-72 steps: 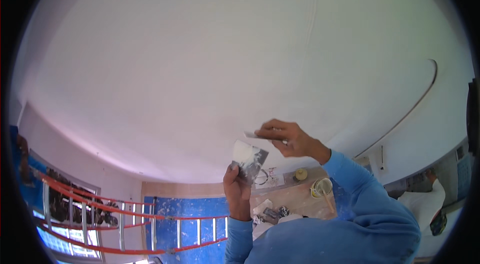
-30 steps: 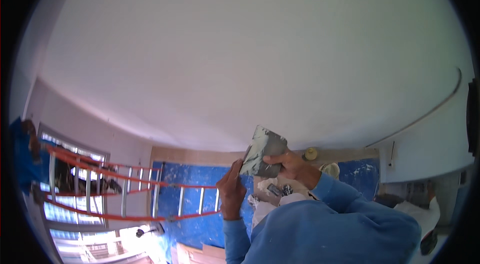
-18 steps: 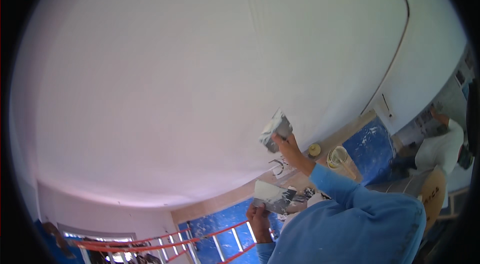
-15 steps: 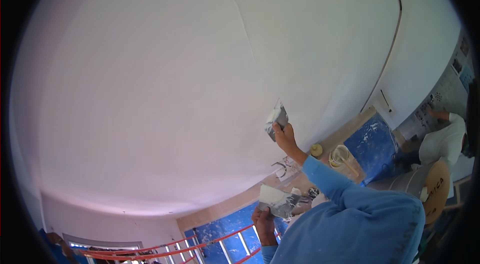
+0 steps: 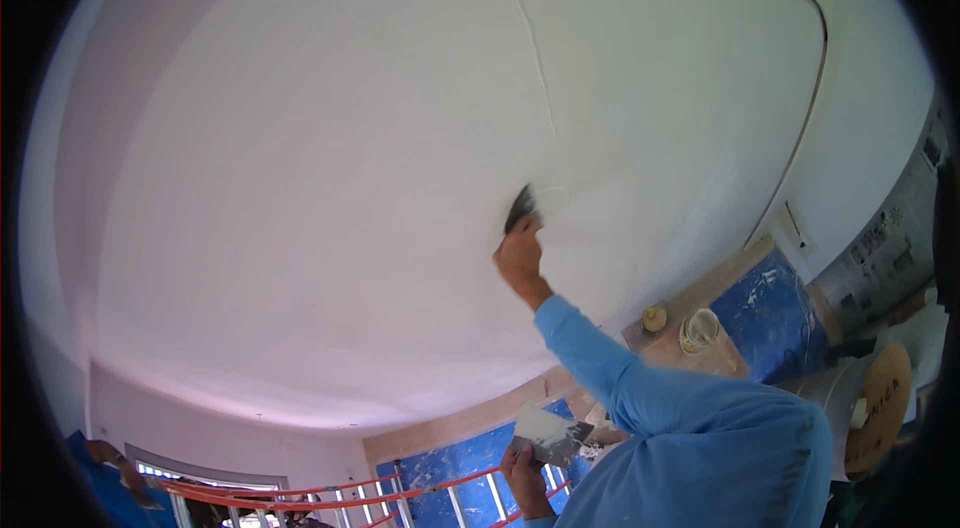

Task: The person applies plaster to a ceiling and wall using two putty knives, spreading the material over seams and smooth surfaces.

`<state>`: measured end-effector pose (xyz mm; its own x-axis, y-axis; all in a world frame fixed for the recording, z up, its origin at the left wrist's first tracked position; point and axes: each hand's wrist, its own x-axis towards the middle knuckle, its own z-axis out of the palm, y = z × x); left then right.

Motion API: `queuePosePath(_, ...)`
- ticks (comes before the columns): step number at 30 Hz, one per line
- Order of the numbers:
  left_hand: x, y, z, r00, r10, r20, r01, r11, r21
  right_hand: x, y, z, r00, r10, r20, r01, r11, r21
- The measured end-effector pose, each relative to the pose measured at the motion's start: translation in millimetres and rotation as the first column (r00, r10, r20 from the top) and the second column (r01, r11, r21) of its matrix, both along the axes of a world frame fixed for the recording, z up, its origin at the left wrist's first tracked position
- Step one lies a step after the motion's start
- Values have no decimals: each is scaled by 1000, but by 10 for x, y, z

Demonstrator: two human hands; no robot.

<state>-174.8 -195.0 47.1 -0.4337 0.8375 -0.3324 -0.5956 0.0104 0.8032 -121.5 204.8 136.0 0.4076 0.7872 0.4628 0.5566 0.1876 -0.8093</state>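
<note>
Right blade: a dark, flat, thin-edged metal scraper [image 5: 519,207], rising from the fingertips of the right hand [image 5: 520,256], tilted.
Right fingers: closed around the scraper's lower part, bunched with little gap; how thumb and fingers divide is blurred.
Left blade: a grey, flat, four-cornered metal plate [image 5: 566,441] with white paste over its upper left part, directly above and right of the left fingers.
Left fingers: pinched on the plate's lower left edge; the left hand [image 5: 525,481] is partly dark, so the fingers' exact spread cannot be told.
Wall: a broad, smooth, white surface [image 5: 300,178] behind the right fingers; whether the scraper touches it, I cannot tell.
Paste line: a thin, raised white streak [image 5: 528,38] above the right fingers.
Tub: a small, round, yellowish container [image 5: 654,318], right of and below the right fingers.
Bucket: a round, whitish pail [image 5: 684,333] just beyond the tub.
Ladder: orange rails with silver rungs [image 5: 320,505], left of the left fingers.
</note>
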Motion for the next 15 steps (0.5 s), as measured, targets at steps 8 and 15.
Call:
queuePosePath(8, -111, -107, -122, 999, 30, 13, -30, 1000, 8, 464, -378, -879, 571, 350, -742, -418, 902, 104)
queuePosePath(15, -172, -113, -324, 999, 1, 39, -1, 1000, -5, 955, 22, -820, 126, 93, -988, -291, 955, 53)
